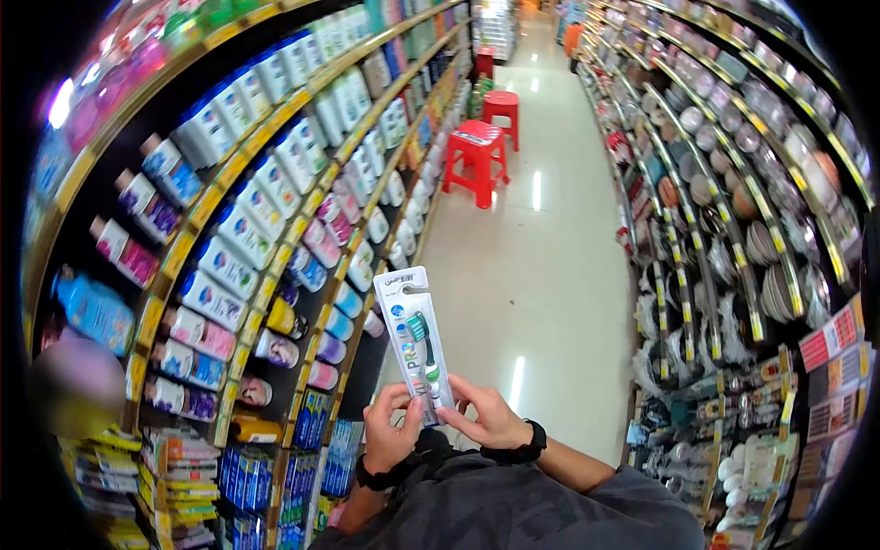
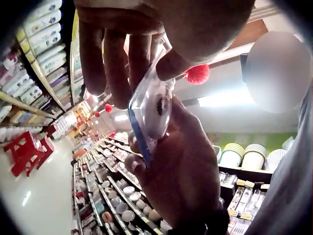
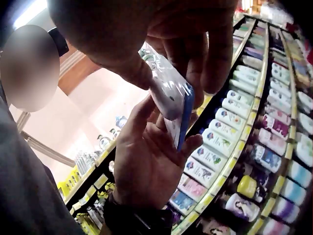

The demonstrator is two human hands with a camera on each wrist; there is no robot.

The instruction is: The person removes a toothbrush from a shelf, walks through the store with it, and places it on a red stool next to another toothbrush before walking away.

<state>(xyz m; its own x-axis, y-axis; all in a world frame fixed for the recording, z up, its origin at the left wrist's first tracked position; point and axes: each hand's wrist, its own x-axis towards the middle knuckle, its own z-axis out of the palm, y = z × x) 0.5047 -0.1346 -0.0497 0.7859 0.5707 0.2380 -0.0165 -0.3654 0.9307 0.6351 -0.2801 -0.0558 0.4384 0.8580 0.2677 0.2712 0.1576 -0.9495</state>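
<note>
While the person stands in a shop aisle, both hands meet low in the head view, at about 6 o'clock, on a carded toothbrush pack point(image 1: 417, 335). The pack is upright, its top leaning toward 11 o'clock, with a green-and-white brush behind the clear blister. The left hand point(image 1: 390, 438) grips the bottom left edge, fingers curled behind the card and thumb on the front. The right hand point(image 1: 490, 420) pinches the bottom right edge, thumb against fingers, and the two hands lie just beside each other. Each wrist wears a black wristband point(image 1: 513, 451). Shelves of shampoo bottles point(image 1: 275, 183) run along 9 o'clock, racks of bowls and kitchenware point(image 1: 733, 211) along 3 o'clock. Two red plastic stools point(image 1: 477, 151) stand on the glossy floor point(image 1: 541, 275) toward 12 o'clock, well away from the hands.
</note>
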